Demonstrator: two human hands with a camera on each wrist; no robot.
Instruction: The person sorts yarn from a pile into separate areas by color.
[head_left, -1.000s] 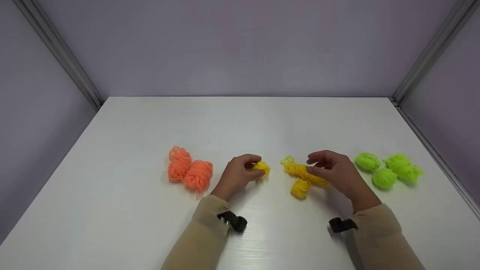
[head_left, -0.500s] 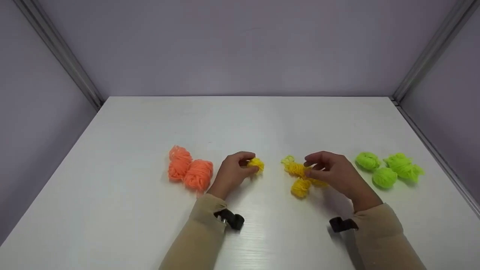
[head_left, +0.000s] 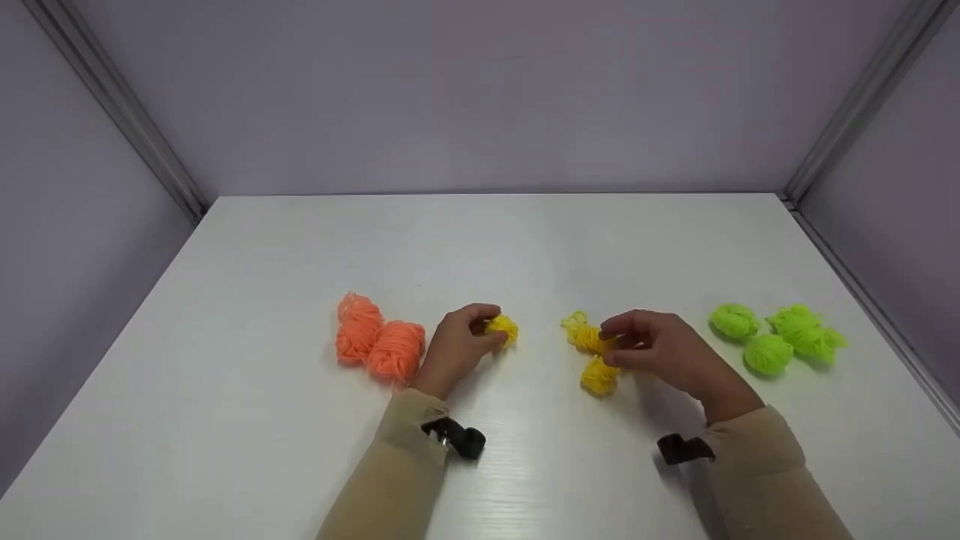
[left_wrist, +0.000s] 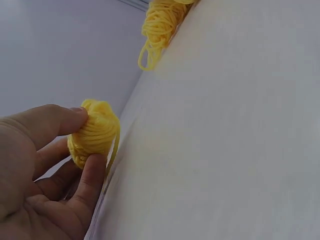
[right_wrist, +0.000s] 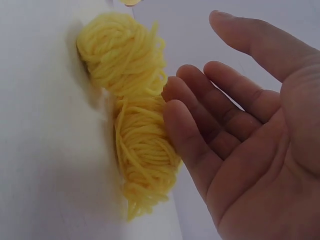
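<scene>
Pinching a small yellow yarn ball (left_wrist: 93, 132), the left hand (head_left: 454, 349) has its grip closed; right hand (right_wrist: 250, 135) grip open, fingertips (right_wrist: 172, 112) touching two yellow yarn bundles (right_wrist: 135, 120) on the worktop (head_left: 300, 247).

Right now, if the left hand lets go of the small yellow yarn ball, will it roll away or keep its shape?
The yarn ball, pinched by the left hand, looks soft and light. It would probably squash a little, hardly roll on the table, and its loose strand may unwind.

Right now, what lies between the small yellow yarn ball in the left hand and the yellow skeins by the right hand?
Nothing: in the head view only bare white table separates the yarn ball from the skeins.
</scene>
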